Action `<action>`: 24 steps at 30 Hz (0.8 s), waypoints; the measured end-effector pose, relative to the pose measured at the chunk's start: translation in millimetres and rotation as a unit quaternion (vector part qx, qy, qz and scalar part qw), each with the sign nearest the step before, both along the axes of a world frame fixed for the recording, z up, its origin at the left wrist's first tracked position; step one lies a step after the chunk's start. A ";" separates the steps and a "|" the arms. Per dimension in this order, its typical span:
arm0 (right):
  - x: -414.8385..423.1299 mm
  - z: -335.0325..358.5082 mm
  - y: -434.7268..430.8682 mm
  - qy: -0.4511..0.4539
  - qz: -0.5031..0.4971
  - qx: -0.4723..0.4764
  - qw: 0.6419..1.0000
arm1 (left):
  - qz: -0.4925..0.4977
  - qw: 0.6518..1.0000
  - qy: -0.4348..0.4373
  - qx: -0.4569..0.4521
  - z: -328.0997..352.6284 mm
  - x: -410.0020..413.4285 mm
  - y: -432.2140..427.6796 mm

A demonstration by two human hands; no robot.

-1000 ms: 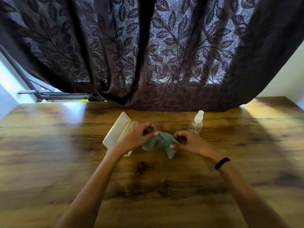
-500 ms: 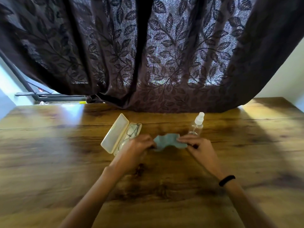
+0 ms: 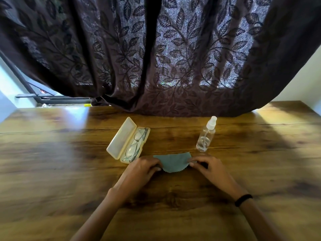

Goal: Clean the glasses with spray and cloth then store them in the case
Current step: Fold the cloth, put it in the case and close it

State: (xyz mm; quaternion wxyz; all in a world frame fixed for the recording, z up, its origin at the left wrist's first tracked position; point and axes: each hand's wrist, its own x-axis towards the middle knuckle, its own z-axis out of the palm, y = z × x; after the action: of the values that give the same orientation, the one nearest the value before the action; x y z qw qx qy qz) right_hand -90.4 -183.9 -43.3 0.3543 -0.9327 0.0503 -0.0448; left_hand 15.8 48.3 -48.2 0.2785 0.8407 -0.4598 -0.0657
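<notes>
A grey-green cloth point(image 3: 173, 161) lies spread on the wooden table point(image 3: 52, 162). My left hand point(image 3: 141, 171) pinches its left edge and my right hand point(image 3: 207, 168) pinches its right edge. A cream glasses case point(image 3: 119, 138) lies open just left of the cloth, lid tipped back. Thin metal-framed glasses point(image 3: 136, 145) lie folded inside its tray. A clear spray bottle point(image 3: 206, 134) with a white cap stands upright beyond my right hand, apart from it.
A dark leaf-patterned curtain point(image 3: 165, 58) hangs over the table's far edge, close behind the case and bottle. A black band point(image 3: 243, 200) circles my right wrist. A window frame point(image 3: 52, 99) shows at the far left.
The cloth was bunched between my hands above the case a second ago. My hands have drawn apart and toward me, stretching it flat on the table, and the glasses in the case now show.
</notes>
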 end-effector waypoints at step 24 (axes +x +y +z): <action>33.5 -2.1 8.3 0.053 -0.185 -0.013 0.981 | 0.184 0.979 -0.019 0.083 17.1 -3.5 -29.3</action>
State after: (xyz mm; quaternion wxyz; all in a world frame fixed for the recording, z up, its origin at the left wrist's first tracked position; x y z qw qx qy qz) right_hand -56.8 -175.6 -45.3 0.3249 -0.9127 0.2402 -0.0603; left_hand 12.3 19.0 -31.1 0.2059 0.9324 -0.2950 -0.0352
